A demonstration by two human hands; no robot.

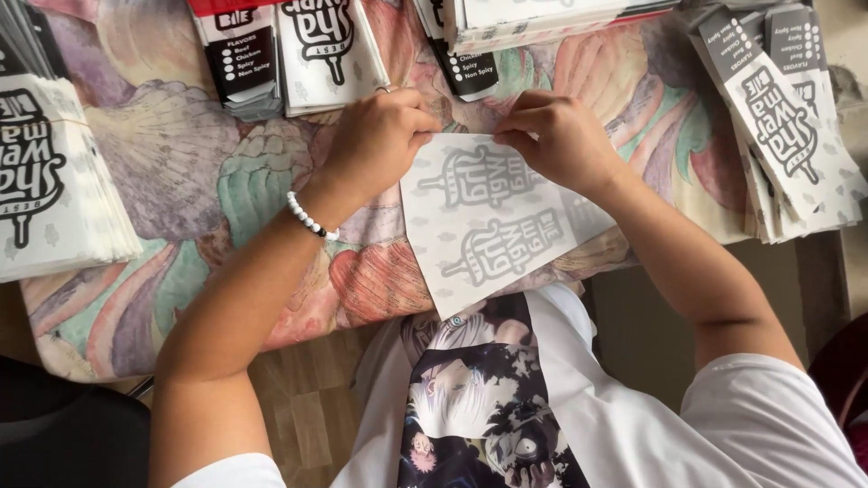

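Both hands, left hand (378,136) and right hand (553,136), pinch the top edge of a white paper sleeve (484,221) at frame centre; black-and-white sleeve stacks (54,181) ring the worktop (181,181).

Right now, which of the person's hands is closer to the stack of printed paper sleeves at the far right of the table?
The right hand. It pinches the flat sheet mid-table, nearer the right-side stack; the left hand grips the sheet's other corner, farther off.
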